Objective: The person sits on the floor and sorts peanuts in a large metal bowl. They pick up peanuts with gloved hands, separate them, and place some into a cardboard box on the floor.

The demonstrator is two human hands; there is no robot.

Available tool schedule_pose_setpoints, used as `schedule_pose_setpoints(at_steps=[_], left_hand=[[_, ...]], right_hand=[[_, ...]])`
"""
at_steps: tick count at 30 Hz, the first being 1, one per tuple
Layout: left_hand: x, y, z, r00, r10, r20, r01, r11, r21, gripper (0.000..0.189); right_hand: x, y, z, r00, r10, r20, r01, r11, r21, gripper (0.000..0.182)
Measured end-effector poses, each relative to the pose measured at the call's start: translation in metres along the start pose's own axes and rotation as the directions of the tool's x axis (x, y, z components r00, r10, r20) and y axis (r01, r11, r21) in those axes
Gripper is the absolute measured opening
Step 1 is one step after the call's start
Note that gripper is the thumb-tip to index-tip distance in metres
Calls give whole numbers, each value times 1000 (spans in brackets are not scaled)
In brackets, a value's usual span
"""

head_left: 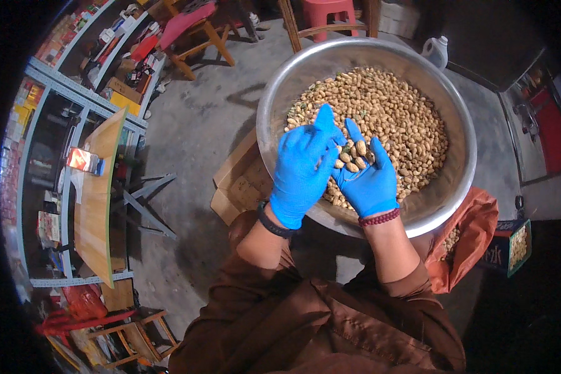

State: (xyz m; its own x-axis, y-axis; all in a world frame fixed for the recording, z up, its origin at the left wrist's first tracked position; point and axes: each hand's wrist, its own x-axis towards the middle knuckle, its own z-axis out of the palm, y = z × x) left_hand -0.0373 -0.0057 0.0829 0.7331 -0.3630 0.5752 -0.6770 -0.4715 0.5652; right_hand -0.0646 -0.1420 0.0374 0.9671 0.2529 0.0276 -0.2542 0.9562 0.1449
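Observation:
A wide metal basin [463,154] holds a large heap of unshelled peanuts [388,107], with a few green bits among them. Over its near side, my right hand [369,187] is palm up in a blue glove and cups several peanuts [354,156]. My left hand [304,163], also gloved in blue, is beside that palm with its fingers bent towards the cupped nuts. Whether the left fingers pinch anything is hidden. A dark band circles my left wrist, and a red bead bracelet [378,218] my right.
An open cardboard box [243,182] sits at the basin's left. An orange sack [472,233] with peanuts and a box of peanuts [519,245] stand at the right. A white jug [435,51] is behind. Along the left are a wooden folding table [96,201] and loaded shelves [44,173].

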Motion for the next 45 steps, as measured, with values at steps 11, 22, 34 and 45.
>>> schedule_pose_setpoints(at_steps=[11,22,34,45], left_hand=[[-2,-16,30,999,-50,15,50,999,-21,34],[-7,-73,-61,810,-370,-455,449,890,76,48],[-2,-5,12,998,-68,-13,62,965,-255,46],[-10,-3,42,982,-122,142,146,975,-167,59]], right_hand=[[-2,3,7,930,-85,-357,39,990,-135,45],[0,5,10,993,-33,-114,29,999,-40,49],[0,0,-9,992,16,-123,-28,995,-98,43],[0,7,-9,927,-145,-345,37,953,-301,38]])
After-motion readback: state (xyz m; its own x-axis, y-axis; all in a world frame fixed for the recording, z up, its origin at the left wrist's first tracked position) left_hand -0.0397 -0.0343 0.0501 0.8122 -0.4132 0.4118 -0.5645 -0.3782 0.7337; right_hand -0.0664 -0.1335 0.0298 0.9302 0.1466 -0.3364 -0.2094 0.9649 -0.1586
